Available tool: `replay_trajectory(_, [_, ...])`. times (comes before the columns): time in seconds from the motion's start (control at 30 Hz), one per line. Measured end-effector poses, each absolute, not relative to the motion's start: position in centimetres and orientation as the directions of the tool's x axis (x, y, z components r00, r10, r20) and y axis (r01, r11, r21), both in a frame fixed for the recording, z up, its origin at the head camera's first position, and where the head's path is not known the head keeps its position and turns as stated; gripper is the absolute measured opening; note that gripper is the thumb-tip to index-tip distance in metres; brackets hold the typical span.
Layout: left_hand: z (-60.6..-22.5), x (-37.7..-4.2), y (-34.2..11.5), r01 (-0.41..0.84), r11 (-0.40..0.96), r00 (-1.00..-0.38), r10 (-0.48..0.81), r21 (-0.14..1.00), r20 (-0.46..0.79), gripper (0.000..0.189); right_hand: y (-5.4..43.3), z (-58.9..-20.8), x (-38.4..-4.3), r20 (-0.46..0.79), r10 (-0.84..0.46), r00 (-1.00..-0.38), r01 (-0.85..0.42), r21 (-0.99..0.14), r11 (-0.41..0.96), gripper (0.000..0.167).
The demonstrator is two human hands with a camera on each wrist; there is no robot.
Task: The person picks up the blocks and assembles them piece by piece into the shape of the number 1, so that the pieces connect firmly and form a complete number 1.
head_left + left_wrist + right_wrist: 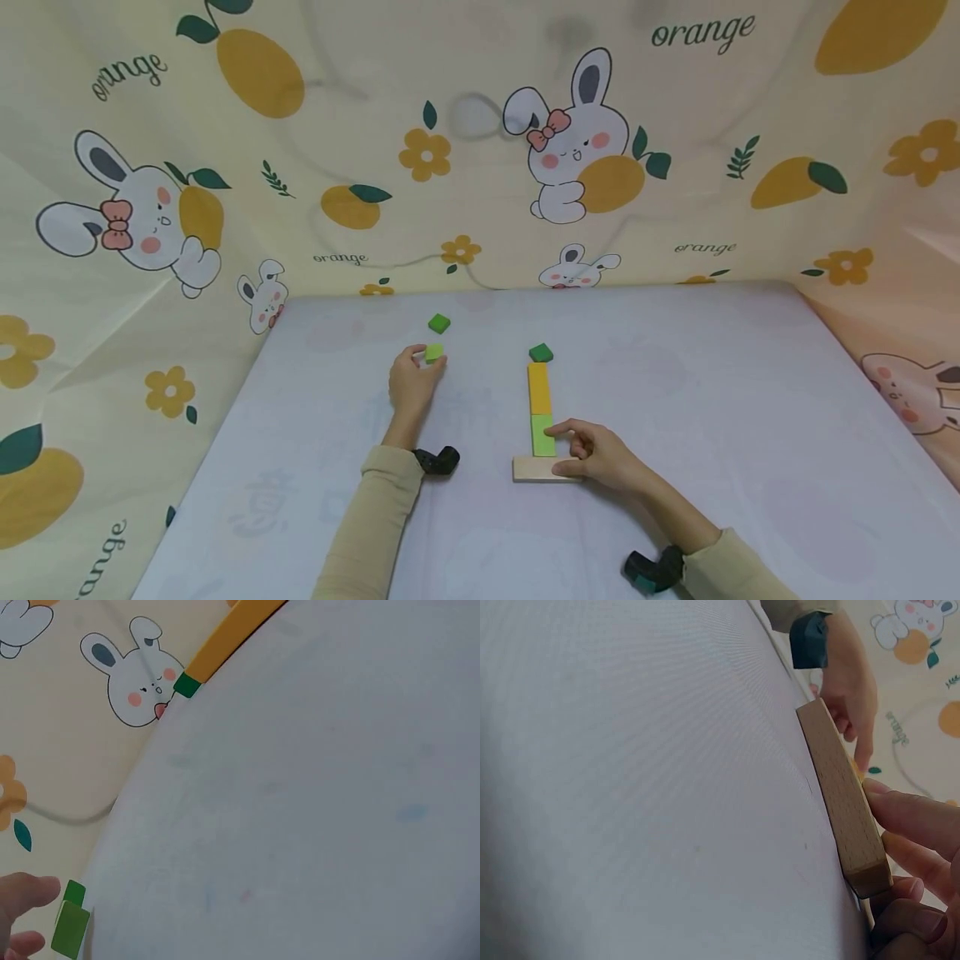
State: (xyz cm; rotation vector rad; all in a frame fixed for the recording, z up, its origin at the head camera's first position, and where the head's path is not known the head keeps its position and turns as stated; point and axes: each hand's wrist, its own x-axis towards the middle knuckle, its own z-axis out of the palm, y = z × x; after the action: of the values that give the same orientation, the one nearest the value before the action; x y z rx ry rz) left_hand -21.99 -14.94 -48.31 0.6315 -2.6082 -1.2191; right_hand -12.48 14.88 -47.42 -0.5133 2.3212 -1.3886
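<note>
The small light green block (pixel 434 353) sits between the thumb and forefinger of the left hand (pixel 412 383), left of centre in the frame, and that hand is by far the nearer of the two. It lies at the upper end of the forearm's line, looks almost as broad as it is long, and so offers no clear long axis. A second green block (pixel 438 323) lies just above it in the frame, apart from the fingers. Across a gap to the right, nearly level with the light green block, is the upper end of a column whose long axis runs up the frame: a dark green block (pixel 541 352) turned cornerwise at the top, a yellow bar (pixel 539 388) below it, then a lime bar (pixel 542 436), and a wooden plank (pixel 532 470) lying crosswise at the foot. The right hand (pixel 606 458) is at that lower end, right of centre, its fingers loosely bent rather than clenched: the forefinger touches the lime bar and the thumb rests on the plank. The left wrist view catches its fingertips only at the lower left edge, so I cannot tell whether they pinch the block or merely flank it.
</note>
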Motion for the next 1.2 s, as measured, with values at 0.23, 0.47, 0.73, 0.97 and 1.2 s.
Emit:
replay_trajectory(0.23, [-48.50,-22.49,-15.05,-0.342,0.578,-0.888,-0.457,0.741,-0.054,0.053,14.93,-47.75,-12.48,-0.138,-0.485,-0.863,-0.117,-0.881,0.458,0.050])
replay_trajectory(0.47, [-48.61,-22.69,-14.99,-0.383,0.599,-0.879,-0.470,0.703,-0.079,0.054,14.89,-47.78,-12.47,-0.150,-0.482,-0.863,-0.104,-0.881,0.461,0.051])
replay_trajectory(0.73, [-48.33,-22.56,-14.81,-0.393,0.611,-0.874,-0.481,0.687,-0.073,0.050,14.89,-47.47,-12.45,-0.128,-0.494,-0.860,-0.123,-0.888,0.444,0.050])
replay_trajectory(0.97, [-48.62,-22.72,-14.95,-0.395,0.624,-0.879,-0.470,0.674,-0.080,0.050,14.87,-47.30,-12.38,-0.130,-0.490,-0.862,-0.110,-0.895,0.431,0.049])
replay_trajectory(1.2, [-48.41,-22.64,-14.94,-0.375,0.635,-0.889,-0.452,0.675,-0.068,0.048,14.88,-47.45,-12.44,-0.131,-0.487,-0.863,-0.108,-0.896,0.432,0.049])
